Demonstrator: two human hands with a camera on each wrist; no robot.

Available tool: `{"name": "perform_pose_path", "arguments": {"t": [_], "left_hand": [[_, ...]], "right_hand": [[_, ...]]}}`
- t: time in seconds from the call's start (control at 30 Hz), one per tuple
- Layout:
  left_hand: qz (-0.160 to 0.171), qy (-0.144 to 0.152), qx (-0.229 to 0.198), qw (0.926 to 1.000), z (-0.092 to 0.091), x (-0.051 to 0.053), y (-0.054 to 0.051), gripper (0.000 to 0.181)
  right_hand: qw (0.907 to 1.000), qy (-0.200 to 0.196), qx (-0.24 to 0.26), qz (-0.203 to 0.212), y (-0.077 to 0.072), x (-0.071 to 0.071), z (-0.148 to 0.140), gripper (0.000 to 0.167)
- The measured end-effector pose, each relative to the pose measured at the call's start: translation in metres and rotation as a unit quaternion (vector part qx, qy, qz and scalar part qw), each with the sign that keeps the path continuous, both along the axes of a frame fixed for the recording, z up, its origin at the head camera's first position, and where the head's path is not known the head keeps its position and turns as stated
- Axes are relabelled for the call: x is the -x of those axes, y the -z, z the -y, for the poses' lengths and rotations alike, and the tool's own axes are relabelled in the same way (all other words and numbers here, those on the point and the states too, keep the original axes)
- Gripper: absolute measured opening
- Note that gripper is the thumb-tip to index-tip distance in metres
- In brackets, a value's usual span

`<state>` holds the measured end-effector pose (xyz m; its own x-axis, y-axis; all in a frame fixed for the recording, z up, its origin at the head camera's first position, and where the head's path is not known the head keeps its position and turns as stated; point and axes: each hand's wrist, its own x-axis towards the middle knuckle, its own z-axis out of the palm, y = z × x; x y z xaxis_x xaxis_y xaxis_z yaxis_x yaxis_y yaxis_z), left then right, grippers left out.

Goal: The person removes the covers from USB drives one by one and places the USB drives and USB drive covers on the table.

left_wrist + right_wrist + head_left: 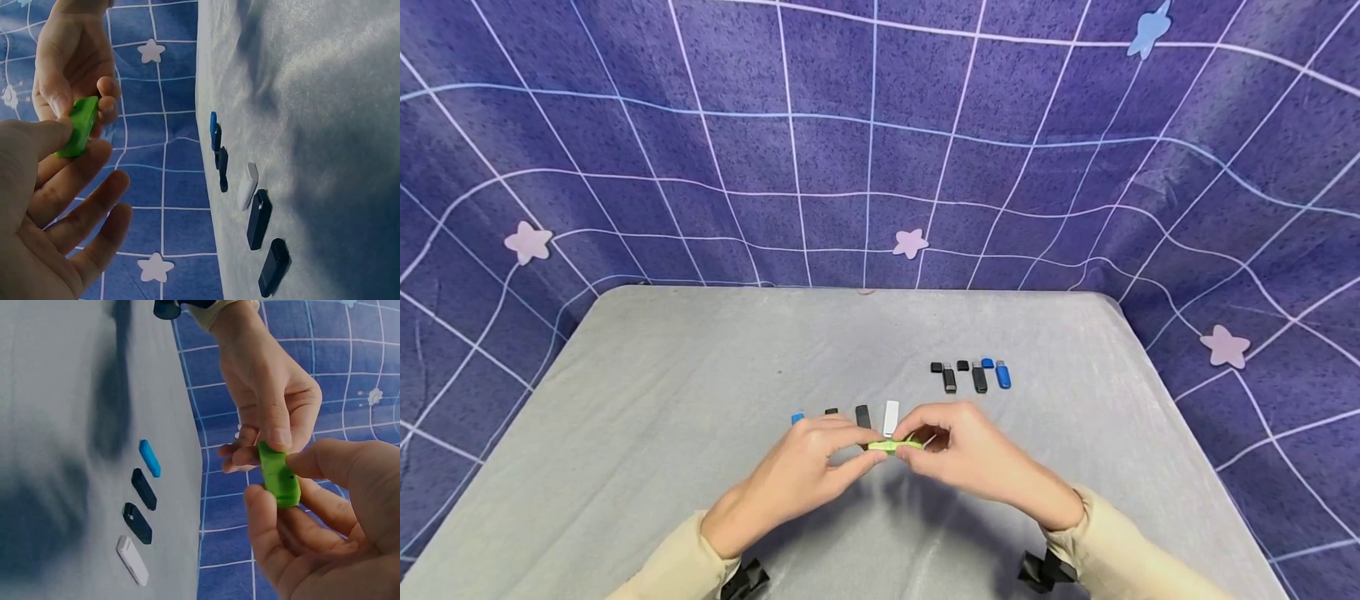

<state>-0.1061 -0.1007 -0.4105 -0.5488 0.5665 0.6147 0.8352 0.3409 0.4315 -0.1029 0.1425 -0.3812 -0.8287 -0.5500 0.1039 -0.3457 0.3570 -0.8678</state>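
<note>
A green USB stick point(887, 447) is held above the grey table between both hands. The left hand point(808, 467) pinches its left end between thumb and fingers. At the other end the right hand point(973, 450) pinches it with thumb and index finger. In the left wrist view the green stick point(80, 127) spans both thumbs; the left hand's other fingers point(103, 234) are spread. The right wrist view shows the green stick point(279, 476) in one piece. A white stick point(891, 417) lies on the table just beyond the hands, beside a dark one point(863, 415).
At the back right of the table point(700, 333) lie two black sticks point(950, 378) point(979, 378) and a blue stick point(1003, 375), with small caps point(962, 365) beside them. Partly behind the left hand are a blue stick point(797, 417) and a black one point(831, 411). A patterned curtain point(835, 150) stands behind.
</note>
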Motion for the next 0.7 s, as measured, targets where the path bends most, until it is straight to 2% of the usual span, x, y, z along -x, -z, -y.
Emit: {"name": "perform_pose_path", "arguments": {"t": [0.13,0.3,0.53,0.7], "left_hand": [[0.015,-0.003,-0.005,0.9999,-0.001,-0.002,0.002,0.012],[0.033,-0.007,-0.004,0.9994,-0.001,-0.005,0.002,0.014],[0.006,-0.03,0.048,0.9984,0.001,-0.01,0.001,0.018],[0.007,-0.03,0.048,0.9983,0.0,-0.011,0.002,0.014]], "right_hand": [[0.9998,-0.015,0.004,-0.011,0.003,0.0,0.002,0.014],[0.9997,-0.01,0.006,-0.021,0.005,-0.002,0.004,0.014],[0.9981,-0.019,0.013,-0.057,0.006,-0.003,0.007,0.013],[0.996,-0.022,0.001,-0.086,0.006,-0.004,0.007,0.014]]}}
